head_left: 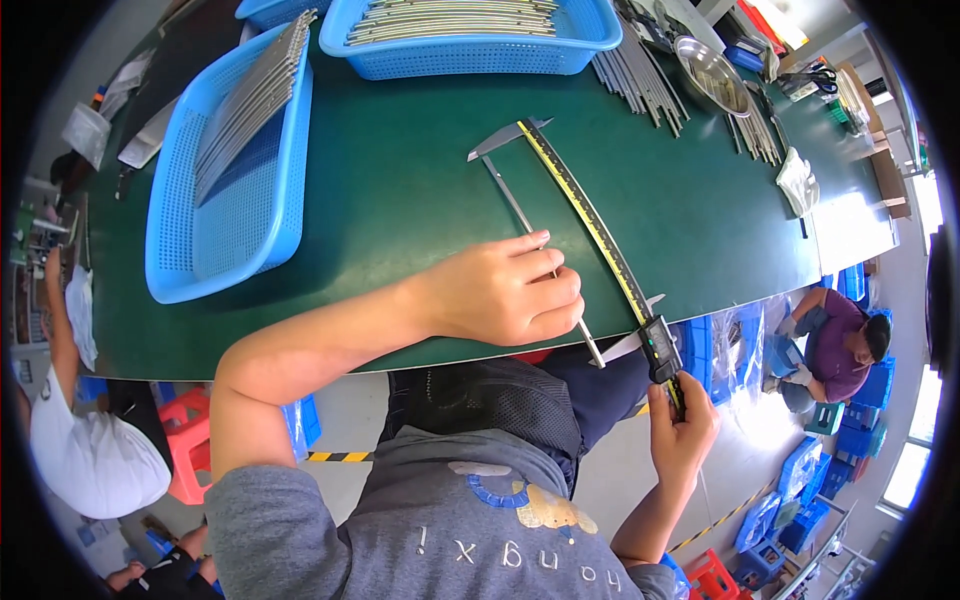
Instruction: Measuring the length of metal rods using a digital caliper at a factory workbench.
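My left hand (515,292) reaches across the front of the green table with its fingers closed over a thin metal rod (508,192). At the table's front edge my right hand (685,430) grips a long digital caliper (590,222) by its display end. The caliper slants away over the table, its jaws spread wide. The rod lies alongside the beam, between the jaws. Its far end is at the fixed jaw; its near end shows close to the sliding jaw, and I cannot tell whether it touches. My left fingers hide the rod's middle.
A blue basket (290,215) at left and another blue basket (470,60) at the back hold metal rods. More loose rods (640,80), a metal bowl (712,75) and a white cloth (797,183) lie at right on the table (400,150). Other people sit left and right.
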A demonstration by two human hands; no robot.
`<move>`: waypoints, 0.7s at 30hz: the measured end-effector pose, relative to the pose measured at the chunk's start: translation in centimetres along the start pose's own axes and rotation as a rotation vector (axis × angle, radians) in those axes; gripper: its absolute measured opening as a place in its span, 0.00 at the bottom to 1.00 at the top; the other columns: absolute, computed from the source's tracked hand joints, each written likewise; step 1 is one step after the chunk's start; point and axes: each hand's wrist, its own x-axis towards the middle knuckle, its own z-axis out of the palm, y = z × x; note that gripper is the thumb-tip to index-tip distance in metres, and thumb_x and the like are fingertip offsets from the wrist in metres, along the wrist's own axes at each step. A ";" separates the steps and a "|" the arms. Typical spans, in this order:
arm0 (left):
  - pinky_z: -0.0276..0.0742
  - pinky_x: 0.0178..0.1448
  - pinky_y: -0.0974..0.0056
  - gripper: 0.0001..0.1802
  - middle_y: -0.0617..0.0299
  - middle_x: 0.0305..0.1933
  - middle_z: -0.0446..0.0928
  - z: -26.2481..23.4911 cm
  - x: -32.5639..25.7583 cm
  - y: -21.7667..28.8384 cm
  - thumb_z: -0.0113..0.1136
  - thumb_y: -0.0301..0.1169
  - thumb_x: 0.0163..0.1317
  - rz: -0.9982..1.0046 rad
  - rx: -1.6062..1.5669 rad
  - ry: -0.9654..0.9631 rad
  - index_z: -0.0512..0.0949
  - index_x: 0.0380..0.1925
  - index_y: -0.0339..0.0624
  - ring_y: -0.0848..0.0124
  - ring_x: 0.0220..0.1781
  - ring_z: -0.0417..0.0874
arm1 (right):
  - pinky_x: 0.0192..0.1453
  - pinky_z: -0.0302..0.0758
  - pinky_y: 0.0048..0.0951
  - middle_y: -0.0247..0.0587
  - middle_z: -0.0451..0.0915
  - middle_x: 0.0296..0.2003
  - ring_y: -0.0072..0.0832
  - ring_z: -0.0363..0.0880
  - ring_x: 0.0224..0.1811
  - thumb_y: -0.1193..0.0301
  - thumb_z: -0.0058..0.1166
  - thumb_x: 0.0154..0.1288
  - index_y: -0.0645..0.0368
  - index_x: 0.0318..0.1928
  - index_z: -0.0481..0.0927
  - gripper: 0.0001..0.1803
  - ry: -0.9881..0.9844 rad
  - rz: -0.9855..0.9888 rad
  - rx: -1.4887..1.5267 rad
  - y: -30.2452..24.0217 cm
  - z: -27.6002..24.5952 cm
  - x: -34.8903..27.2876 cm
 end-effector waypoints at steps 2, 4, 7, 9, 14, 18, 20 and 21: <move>0.82 0.47 0.58 0.06 0.67 0.31 0.72 -0.1 0.0 0.1 0.59 0.33 0.50 -0.005 -0.002 -0.007 0.75 0.27 0.47 0.72 0.33 0.76 | 0.22 0.59 0.22 0.35 0.66 0.17 0.18 0.60 0.18 0.70 0.63 0.56 0.68 0.39 0.77 0.15 0.000 0.001 0.002 0.0 -0.1 -0.1; 0.82 0.48 0.58 0.06 0.67 0.31 0.73 -0.1 0.0 0.1 0.59 0.33 0.50 -0.022 -0.004 -0.013 0.75 0.27 0.46 0.72 0.34 0.76 | 0.23 0.66 0.23 0.39 0.74 0.21 0.22 0.68 0.18 0.70 0.65 0.53 0.65 0.38 0.78 0.15 -0.028 0.051 -0.012 -0.1 -0.4 -0.2; 0.82 0.48 0.58 0.06 0.67 0.32 0.73 -0.1 -0.2 0.3 0.59 0.32 0.49 -0.030 -0.009 -0.025 0.75 0.27 0.46 0.72 0.35 0.77 | 0.23 0.66 0.22 0.39 0.74 0.22 0.22 0.69 0.18 0.70 0.65 0.52 0.65 0.38 0.78 0.15 -0.028 0.051 -0.006 -0.2 -0.4 -0.4; 0.81 0.49 0.58 0.07 0.66 0.32 0.73 -0.2 -0.2 0.2 0.59 0.32 0.48 -0.036 -0.012 -0.050 0.75 0.28 0.45 0.71 0.36 0.77 | 0.23 0.67 0.22 0.39 0.75 0.22 0.22 0.69 0.18 0.70 0.65 0.52 0.64 0.38 0.78 0.15 -0.032 0.050 -0.018 -0.3 -0.5 -0.4; 0.81 0.51 0.58 0.09 0.61 0.36 0.77 -1.1 0.3 -0.3 0.59 0.28 0.49 -0.042 -0.105 -0.147 0.77 0.33 0.44 0.65 0.41 0.81 | 0.24 0.68 0.23 0.39 0.75 0.22 0.23 0.70 0.18 0.70 0.65 0.52 0.64 0.40 0.78 0.15 -0.036 0.086 -0.027 -0.6 -0.7 -0.6; 0.82 0.48 0.60 0.10 0.59 0.36 0.77 -1.3 0.3 -0.8 0.59 0.26 0.45 -0.069 -0.102 -0.183 0.79 0.31 0.41 0.64 0.41 0.81 | 0.25 0.69 0.23 0.39 0.77 0.24 0.23 0.71 0.18 0.71 0.65 0.51 0.62 0.41 0.78 0.16 -0.024 0.008 -0.020 -1.0 -0.4 -0.3; 0.83 0.47 0.60 0.10 0.59 0.36 0.77 -1.4 0.2 -0.9 0.59 0.25 0.45 -0.088 -0.090 -0.189 0.79 0.31 0.40 0.63 0.41 0.81 | 0.24 0.70 0.23 0.39 0.78 0.25 0.23 0.71 0.18 0.71 0.66 0.51 0.62 0.41 0.78 0.16 -0.057 0.012 0.001 -1.2 -0.4 -0.4; 0.83 0.47 0.60 0.10 0.59 0.36 0.78 -1.4 0.3 -0.8 0.59 0.25 0.45 -0.100 -0.079 -0.203 0.80 0.31 0.40 0.63 0.41 0.81 | 0.24 0.70 0.23 0.39 0.78 0.25 0.23 0.72 0.18 0.71 0.66 0.51 0.62 0.40 0.78 0.16 -0.055 0.007 0.005 -1.0 -0.4 -0.5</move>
